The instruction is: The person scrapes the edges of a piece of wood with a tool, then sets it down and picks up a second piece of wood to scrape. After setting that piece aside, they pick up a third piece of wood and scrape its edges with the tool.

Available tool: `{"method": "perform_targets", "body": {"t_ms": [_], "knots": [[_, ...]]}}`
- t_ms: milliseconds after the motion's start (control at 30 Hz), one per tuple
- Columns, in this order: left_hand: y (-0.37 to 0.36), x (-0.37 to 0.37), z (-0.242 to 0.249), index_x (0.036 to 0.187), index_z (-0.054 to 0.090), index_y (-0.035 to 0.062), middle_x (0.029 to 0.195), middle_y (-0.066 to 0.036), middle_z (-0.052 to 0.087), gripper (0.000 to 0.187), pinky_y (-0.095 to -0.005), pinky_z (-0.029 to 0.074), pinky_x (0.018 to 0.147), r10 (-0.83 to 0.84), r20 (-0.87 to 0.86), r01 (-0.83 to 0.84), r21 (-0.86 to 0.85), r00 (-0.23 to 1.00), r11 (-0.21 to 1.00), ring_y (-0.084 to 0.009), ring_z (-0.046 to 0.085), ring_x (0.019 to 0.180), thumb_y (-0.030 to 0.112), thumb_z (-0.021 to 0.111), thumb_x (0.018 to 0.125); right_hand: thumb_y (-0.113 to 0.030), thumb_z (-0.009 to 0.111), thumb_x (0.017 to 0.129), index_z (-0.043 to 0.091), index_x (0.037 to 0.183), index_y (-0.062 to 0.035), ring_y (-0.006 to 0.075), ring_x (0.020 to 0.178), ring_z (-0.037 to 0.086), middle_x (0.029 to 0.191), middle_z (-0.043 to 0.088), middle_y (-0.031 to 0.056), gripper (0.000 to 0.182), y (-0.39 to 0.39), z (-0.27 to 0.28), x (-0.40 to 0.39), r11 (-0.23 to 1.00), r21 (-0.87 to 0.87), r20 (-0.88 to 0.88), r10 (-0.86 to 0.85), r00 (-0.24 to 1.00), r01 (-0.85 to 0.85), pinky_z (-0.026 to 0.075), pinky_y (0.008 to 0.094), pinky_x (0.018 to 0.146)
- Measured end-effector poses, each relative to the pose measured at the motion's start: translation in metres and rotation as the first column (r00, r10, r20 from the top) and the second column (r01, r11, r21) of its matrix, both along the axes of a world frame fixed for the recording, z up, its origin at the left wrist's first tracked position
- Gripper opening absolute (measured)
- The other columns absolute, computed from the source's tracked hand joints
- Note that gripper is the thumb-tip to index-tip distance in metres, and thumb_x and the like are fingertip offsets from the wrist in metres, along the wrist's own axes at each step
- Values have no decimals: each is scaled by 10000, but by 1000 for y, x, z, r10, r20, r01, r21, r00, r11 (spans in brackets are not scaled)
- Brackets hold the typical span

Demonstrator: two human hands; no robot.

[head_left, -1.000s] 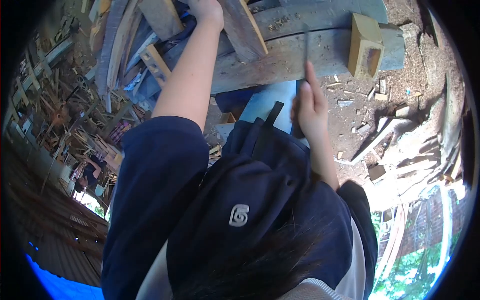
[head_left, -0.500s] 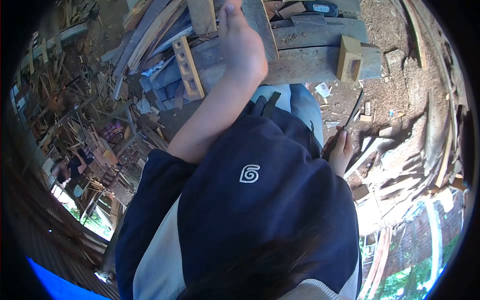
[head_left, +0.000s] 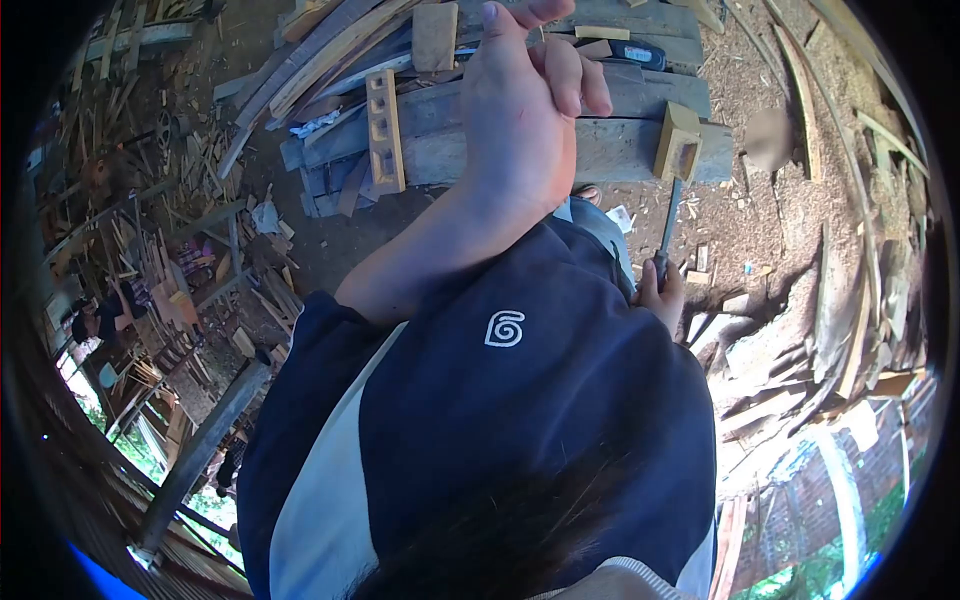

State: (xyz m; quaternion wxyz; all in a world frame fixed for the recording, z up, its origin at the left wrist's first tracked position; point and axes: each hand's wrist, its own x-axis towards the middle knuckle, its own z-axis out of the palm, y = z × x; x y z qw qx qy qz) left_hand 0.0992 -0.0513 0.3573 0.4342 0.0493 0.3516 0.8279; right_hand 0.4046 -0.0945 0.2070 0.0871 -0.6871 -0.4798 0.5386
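My left hand (head_left: 525,115) is raised over the planks of a low bench (head_left: 620,150), with its fingers apart, some bent, and nothing visible in it. At the right, my right hand (head_left: 662,292) is closed around the dark handle of a long, narrow metal tool (head_left: 671,222). The blade points away from me, its tip at the near end of a wooden block (head_left: 679,142) with a rectangular hole. Left of my left hand lies a wooden piece with several square recesses (head_left: 384,135).
A plain wood block (head_left: 435,38) and a dark object with a label (head_left: 638,54) lie farther back on the bench. Long boards (head_left: 310,60) stick out at the left. Wood scraps (head_left: 770,400) cover the right-hand ground. Another person (head_left: 120,308) is at the far left.
The view has shifted. My left hand's bent fingers now show. My right hand has turned the tool more upright in view, and its tip has come to the holed block.
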Motion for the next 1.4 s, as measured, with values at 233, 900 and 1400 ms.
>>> {"method": "perform_targets", "body": {"t_ms": [233, 900, 1400], "knots": [[-9, 3, 30, 1020, 565, 86, 491, 34, 323, 442, -254, 346, 505, 15, -7, -14, 155, 1000, 988, -112, 263, 436, 390, 273, 1152, -275, 657, 1022, 611, 1122, -10, 84, 499, 542, 702, 592, 29, 287, 8, 7, -3, 996, -2, 28, 91, 995, -91, 425, 274, 452], [-25, -4, 68, 999, 608, 92, 447, 31, 335, 542, -316, 468, 802, -163, 150, 109, 318, 975, 942, -142, 346, 466, 407, 195, 1152, -275, 724, 966, 598, 1213, -8, 117, 511, 572, 734, 623, 59, 385, 20, 22, -19, 948, 122, 80, 284, 955, -293, 434, 303, 478], [-197, -27, -251, 1201, 627, 96, 1036, -172, 738, 261, -479, 537, 862, -918, -325, -115, -945, 227, 306, -368, 711, 958, 219, 546, 986, -324, 669, 972, 520, 1234, 0, 407, 851, 737, 939, 704, 290, 442, 111, -111, -171, 713, 461, 111, 544, 832, -528, 582, 497, 755]]}}
